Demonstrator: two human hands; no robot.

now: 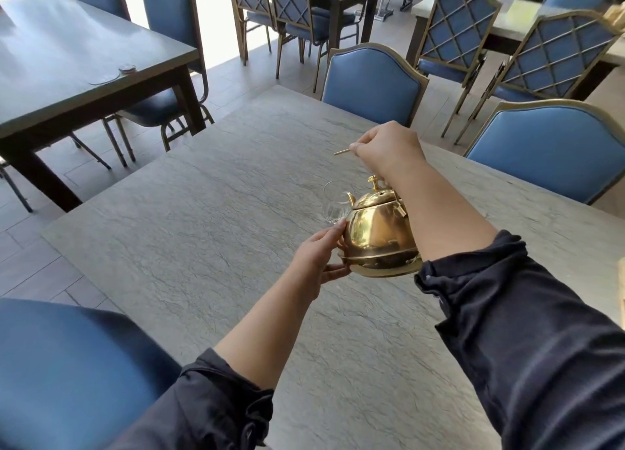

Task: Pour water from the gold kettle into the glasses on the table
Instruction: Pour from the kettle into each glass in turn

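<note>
The gold kettle hangs over the grey stone desk, tipped forward so its spout points into a clear glass just beyond it. The right hand has its fingers clamped on the thin handle above the lid, while the left hand cups the kettle's lower side, fingers spread against the metal. No stream is visible. The lid looks loose on its seat; tilting further could slide it off. The spout sits near the glass rim, so a nudge may topple the glass or spill water.
</note>
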